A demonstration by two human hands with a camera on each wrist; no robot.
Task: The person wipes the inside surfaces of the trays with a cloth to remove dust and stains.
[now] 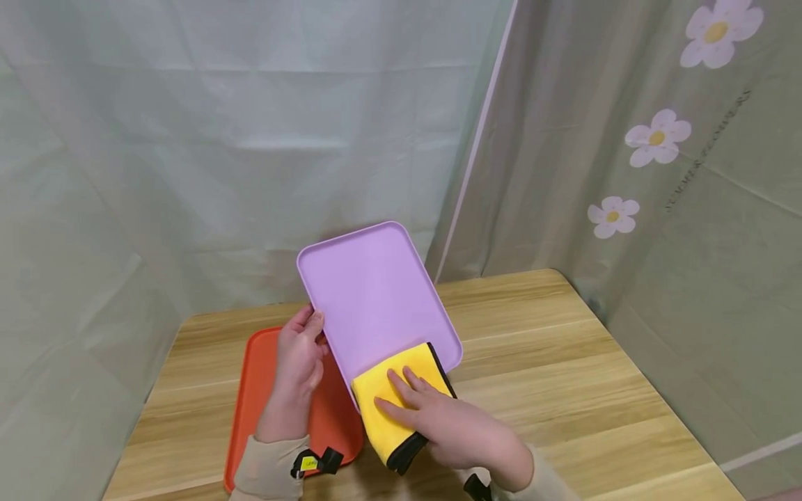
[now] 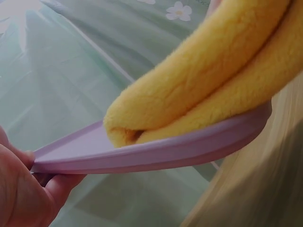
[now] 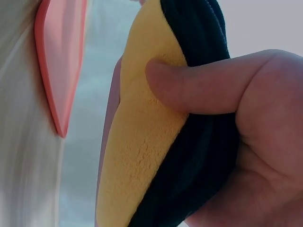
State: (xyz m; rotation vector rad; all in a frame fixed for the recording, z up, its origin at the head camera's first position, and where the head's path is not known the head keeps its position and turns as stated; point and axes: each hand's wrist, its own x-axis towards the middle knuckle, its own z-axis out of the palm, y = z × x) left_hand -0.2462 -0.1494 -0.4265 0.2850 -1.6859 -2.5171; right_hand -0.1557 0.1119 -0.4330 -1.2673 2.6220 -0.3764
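Observation:
A lilac tray (image 1: 376, 292) is held tilted by my left hand (image 1: 299, 355), which pinches its left rim between thumb and fingers. In the left wrist view, the thumb (image 2: 21, 156) lies over the rim and a finger supports it from below. Folded yellow cloth (image 1: 391, 390) with black edging covers the tray's lower end. My right hand (image 1: 447, 421) holds this cloth against the tray, fingers spread across its top. The right wrist view shows the thumb (image 3: 189, 87) pressed into the cloth's folded side, across the black edging.
An orange-red tray (image 1: 335, 424) lies on the wooden table (image 1: 564, 390), beneath the left forearm and partly behind the lilac tray. Pale curtains (image 1: 219, 153) hang around the table, with white flowers (image 1: 658, 138) printed on the right side.

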